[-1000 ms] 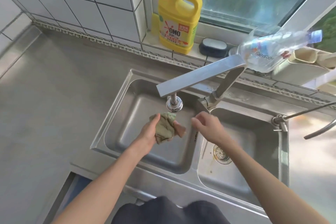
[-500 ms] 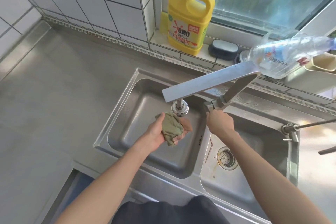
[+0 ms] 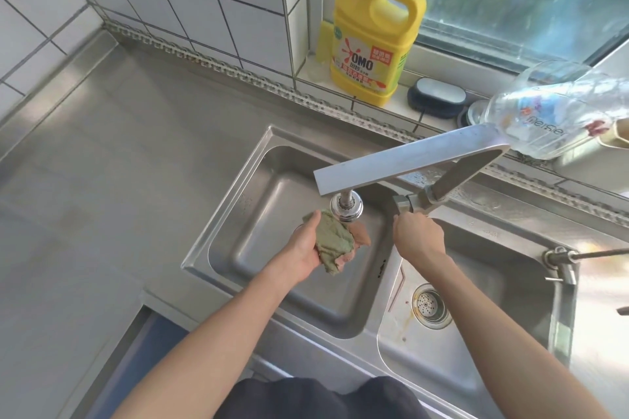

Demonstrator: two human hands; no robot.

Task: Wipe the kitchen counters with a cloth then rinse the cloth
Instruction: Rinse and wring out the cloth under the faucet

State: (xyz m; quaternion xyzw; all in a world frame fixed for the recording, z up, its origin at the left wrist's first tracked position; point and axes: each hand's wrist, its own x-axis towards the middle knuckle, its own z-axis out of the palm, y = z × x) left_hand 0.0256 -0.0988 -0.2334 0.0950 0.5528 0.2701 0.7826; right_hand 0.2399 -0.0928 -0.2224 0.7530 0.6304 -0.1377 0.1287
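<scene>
Cloth (image 3: 332, 241) bunched, long axis spout-to-wrist, L hand (image 3: 306, 248).

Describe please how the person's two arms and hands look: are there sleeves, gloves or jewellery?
Both forearms are bare, with no sleeves in view. The left hand and right hand wear no gloves, and no rings, watch or bracelet are visible. Dark clothing shows at the bottom edge.

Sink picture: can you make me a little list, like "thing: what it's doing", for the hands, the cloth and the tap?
left hand: holds the cloth over the left basin
cloth: green, bunched up, right under the spout
right hand: at the tap handle
tap: spout swung over the left basin
water: none seen running
yellow soap bottle: upright on the window ledge
</scene>
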